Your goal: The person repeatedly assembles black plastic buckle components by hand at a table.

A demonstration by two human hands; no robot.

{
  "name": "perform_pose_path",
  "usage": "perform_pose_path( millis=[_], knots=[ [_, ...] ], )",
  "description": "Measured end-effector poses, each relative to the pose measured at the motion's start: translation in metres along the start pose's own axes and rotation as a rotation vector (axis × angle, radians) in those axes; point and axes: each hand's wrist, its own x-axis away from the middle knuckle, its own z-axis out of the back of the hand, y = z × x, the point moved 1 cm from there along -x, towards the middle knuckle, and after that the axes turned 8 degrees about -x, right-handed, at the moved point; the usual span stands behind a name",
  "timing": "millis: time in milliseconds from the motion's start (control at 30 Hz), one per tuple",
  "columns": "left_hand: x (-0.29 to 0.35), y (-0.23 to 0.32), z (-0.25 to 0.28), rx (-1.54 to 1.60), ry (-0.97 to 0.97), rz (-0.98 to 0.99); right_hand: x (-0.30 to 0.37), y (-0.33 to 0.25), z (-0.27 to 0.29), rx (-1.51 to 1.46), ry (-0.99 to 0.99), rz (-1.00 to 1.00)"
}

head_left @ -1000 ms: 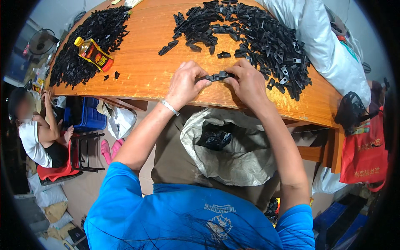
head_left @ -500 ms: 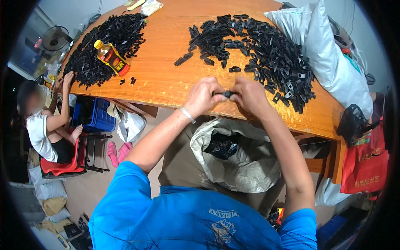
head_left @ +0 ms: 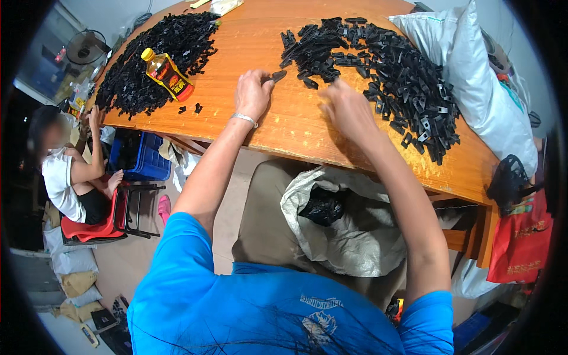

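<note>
My left hand [head_left: 253, 94] rests low over the wooden table [head_left: 236, 35], its fingers curled at the near end of a long black plastic piece [head_left: 277, 77]. The thumb and fingertips hide part of that piece. My right hand [head_left: 349, 109] is at the near edge of a pile of black plastic pieces [head_left: 414, 94]. Its fingers are smeared by motion, and whether they hold anything is not visible. Beyond my hands, more long black pieces [head_left: 316, 50] lie bunched together.
At the left is a heap of small black parts [head_left: 154, 65] with a yellow-capped bottle [head_left: 168, 76]. A white sack [head_left: 467, 65] leans at the right. An open woven sack [head_left: 355, 236] sits below the table edge. At far left sits another person [head_left: 65, 171], near a blue crate [head_left: 148, 157].
My hands, together over a small dark piece before, have parted. The left moved forward and left to the long piece; the right moved forward toward the pile. The view has shifted slightly.
</note>
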Motion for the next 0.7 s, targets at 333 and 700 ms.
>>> perform_pose_path(
  millis=[333,700],
  knots=[
    [0.049,0.04,0.019,0.256,-0.181,-0.068,-0.03,0.014,-0.036,0.207,-0.068,-0.012],
    [0.066,0.094,0.016,0.018,-0.139,-0.479,0.069,0.001,0.006,0.29,0.052,-0.176]
  ],
)
